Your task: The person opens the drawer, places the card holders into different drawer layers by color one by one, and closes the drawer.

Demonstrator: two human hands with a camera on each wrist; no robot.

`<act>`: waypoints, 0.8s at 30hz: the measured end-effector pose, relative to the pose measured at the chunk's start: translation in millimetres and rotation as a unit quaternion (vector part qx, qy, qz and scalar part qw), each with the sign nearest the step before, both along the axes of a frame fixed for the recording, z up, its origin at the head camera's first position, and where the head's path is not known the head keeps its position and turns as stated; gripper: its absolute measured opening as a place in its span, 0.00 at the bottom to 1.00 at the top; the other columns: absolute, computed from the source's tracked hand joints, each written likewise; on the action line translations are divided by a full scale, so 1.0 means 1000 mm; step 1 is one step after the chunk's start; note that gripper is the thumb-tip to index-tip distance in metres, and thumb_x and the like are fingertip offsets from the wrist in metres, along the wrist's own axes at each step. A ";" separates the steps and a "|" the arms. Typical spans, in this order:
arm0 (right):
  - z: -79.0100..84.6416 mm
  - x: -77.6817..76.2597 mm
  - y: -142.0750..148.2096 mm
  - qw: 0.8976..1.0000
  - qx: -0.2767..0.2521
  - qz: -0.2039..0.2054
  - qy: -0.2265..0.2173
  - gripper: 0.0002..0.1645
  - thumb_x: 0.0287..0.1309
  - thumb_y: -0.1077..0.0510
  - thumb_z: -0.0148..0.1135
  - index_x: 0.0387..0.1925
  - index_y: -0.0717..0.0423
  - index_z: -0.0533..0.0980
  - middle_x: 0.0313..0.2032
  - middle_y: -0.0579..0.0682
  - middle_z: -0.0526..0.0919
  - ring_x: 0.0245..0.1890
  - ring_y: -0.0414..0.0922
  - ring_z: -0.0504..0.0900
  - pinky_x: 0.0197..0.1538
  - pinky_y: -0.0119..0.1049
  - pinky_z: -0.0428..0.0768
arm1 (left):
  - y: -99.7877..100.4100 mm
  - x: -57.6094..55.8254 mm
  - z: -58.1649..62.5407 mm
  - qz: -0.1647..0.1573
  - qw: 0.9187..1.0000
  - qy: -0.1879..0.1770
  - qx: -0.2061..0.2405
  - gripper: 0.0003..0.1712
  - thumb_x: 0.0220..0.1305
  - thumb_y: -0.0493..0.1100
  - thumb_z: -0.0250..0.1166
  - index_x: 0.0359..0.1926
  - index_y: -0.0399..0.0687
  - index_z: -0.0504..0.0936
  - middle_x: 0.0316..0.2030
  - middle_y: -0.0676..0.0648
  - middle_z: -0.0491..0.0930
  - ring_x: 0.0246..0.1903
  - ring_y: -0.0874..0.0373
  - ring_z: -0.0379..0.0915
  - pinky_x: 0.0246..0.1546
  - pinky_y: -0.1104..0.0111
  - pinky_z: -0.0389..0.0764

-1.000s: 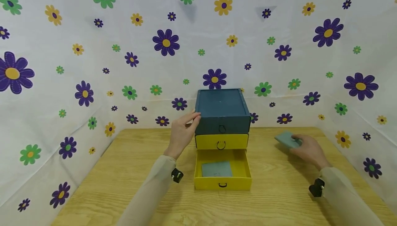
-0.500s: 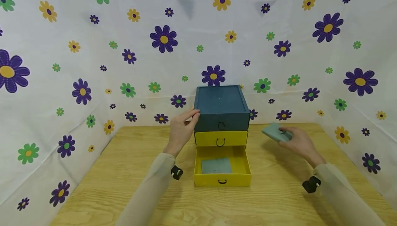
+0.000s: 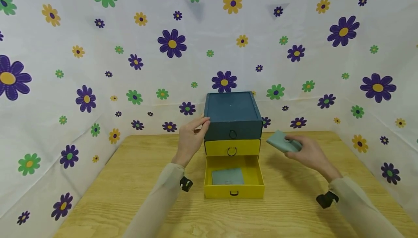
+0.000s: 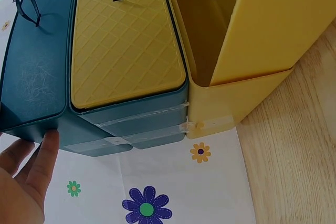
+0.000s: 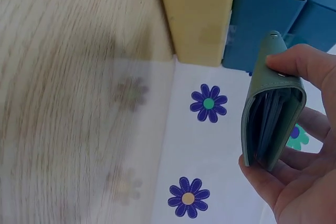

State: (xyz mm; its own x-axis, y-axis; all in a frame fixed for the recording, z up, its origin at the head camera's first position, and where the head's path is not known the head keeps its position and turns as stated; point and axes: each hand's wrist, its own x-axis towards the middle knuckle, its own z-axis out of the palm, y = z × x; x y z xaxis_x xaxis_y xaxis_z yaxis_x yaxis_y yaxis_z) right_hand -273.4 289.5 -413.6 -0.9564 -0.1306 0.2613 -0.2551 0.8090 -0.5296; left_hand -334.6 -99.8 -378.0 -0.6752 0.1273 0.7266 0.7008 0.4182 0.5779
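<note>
My right hand (image 3: 308, 152) pinches a pale green wallet (image 3: 281, 140), raised over the table just right of the drawer unit (image 3: 233, 107). In the right wrist view the wallet (image 5: 273, 90) shows a snap and layered pockets at its open end, thumb on one side and fingers on the other. Fingertips of my left hand (image 3: 190, 140) touch the upper left front corner of the blue-topped unit. The bottom yellow drawer (image 3: 234, 191) is pulled out. Inside lies a flat pale green piece (image 3: 227, 177), similar in colour to the wallet.
Above the pulled-out drawer, a yellow drawer (image 3: 241, 147) and a blue drawer (image 3: 218, 131) are closed, each with a small dark loop handle. Clear tape (image 4: 163, 129) runs along the unit's side. Flower-printed white sheeting (image 3: 147, 78) surrounds the wooden table (image 3: 130, 187) on three sides.
My right hand has carried the wallet leftward, closer to the drawer unit. My left hand stays at the unit's corner, and the drawers have not moved.
</note>
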 end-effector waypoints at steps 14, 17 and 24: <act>0.002 0.010 -0.004 0.999 -0.029 0.045 -0.004 0.36 0.52 0.51 0.72 0.64 0.53 0.74 0.61 0.63 0.75 0.50 0.57 0.77 0.47 0.48 0.79 | 0.000 0.003 0.002 0.002 1.000 -0.002 -0.005 0.14 0.69 0.44 0.63 0.51 0.45 0.86 0.57 0.41 0.80 0.53 0.51 0.81 0.42 0.67 0.86; 0.002 0.011 -0.003 0.997 -0.040 0.063 -0.006 0.36 0.52 0.52 0.72 0.63 0.52 0.74 0.61 0.62 0.75 0.49 0.56 0.77 0.48 0.48 0.79 | 0.000 0.003 0.002 0.001 1.000 0.001 -0.004 0.14 0.69 0.44 0.63 0.51 0.45 0.86 0.57 0.41 0.80 0.53 0.50 0.81 0.41 0.66 0.86; 0.002 0.012 -0.001 0.994 -0.047 0.103 -0.009 0.34 0.51 0.52 0.73 0.61 0.50 0.76 0.59 0.58 0.78 0.48 0.51 0.76 0.51 0.51 0.79 | 0.000 0.003 0.002 -0.002 1.000 0.000 -0.002 0.14 0.69 0.44 0.63 0.51 0.45 0.86 0.57 0.41 0.80 0.53 0.51 0.81 0.42 0.66 0.86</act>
